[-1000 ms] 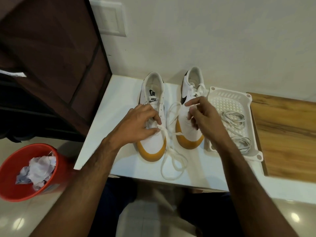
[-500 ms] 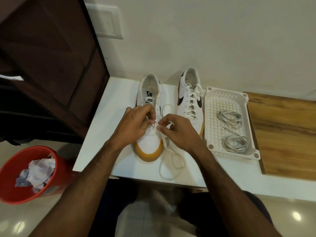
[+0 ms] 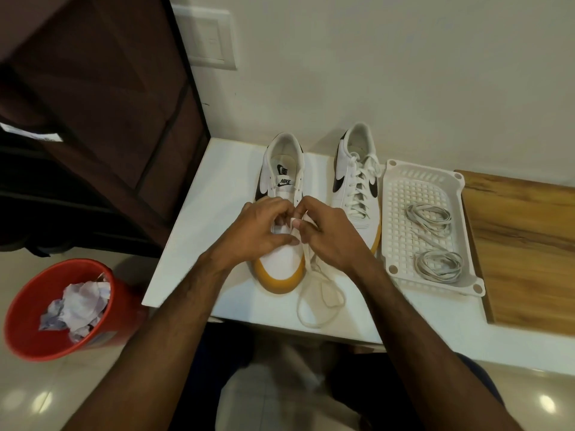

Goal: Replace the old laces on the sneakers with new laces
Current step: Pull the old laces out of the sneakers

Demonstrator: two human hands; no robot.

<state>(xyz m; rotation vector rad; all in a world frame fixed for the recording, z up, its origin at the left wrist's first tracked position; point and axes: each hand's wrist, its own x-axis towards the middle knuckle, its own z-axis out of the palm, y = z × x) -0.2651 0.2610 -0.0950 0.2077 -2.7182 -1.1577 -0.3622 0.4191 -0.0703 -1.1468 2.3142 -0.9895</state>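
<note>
Two white sneakers with gum soles stand on the white table (image 3: pixel 199 231). The left sneaker (image 3: pixel 281 181) is mostly unlaced, and its old white lace (image 3: pixel 320 303) trails in loops off the toe toward the table's front edge. My left hand (image 3: pixel 258 234) and my right hand (image 3: pixel 329 241) meet over its eyelets, and both pinch the lace there. The right sneaker (image 3: pixel 357 181) is still fully laced. Two coiled grey laces (image 3: pixel 432 213) lie in a white perforated tray (image 3: pixel 395 194) to the right.
A red bin (image 3: pixel 25 309) with crumpled paper stands on the floor at the left. A dark wooden cabinet (image 3: pixel 102 98) rises at the back left. A wooden board (image 3: pixel 525 244) lies right of the tray. The wall is close behind the sneakers.
My right hand came left from over the right sneaker to the left sneaker and now pinches the lace beside my left hand. The right sneaker is uncovered.
</note>
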